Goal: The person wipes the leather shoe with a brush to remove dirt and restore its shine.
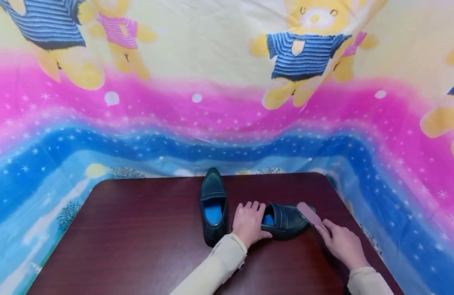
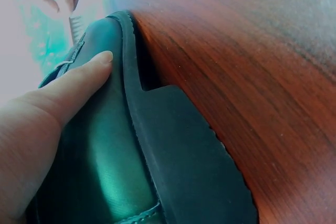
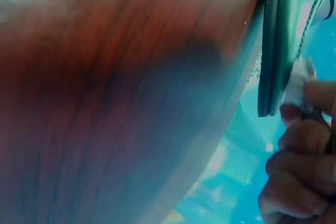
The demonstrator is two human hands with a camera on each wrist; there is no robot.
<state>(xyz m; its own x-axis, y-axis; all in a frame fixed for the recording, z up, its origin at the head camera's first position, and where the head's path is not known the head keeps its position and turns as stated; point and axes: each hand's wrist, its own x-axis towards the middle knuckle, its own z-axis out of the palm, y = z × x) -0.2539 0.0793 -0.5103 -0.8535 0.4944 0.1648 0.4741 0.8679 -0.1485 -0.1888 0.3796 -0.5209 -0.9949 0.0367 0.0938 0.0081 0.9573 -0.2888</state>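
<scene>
Head view: left fingers [image 1: 255, 206] grip one shoe [image 1: 290, 223]; right fingers [image 1: 329, 225] pinch a brush [image 1: 308, 212]; sleeve print [image 1: 216, 247] unreadable

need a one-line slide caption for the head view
Left hand grips a dark loafer, right hand a pink brush at its toe, the second loafer nearby.

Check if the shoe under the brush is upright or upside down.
Upright. The head view looks down on this shoe, its strap and blue insole facing up; any slight tilt, I cannot tell.
</scene>
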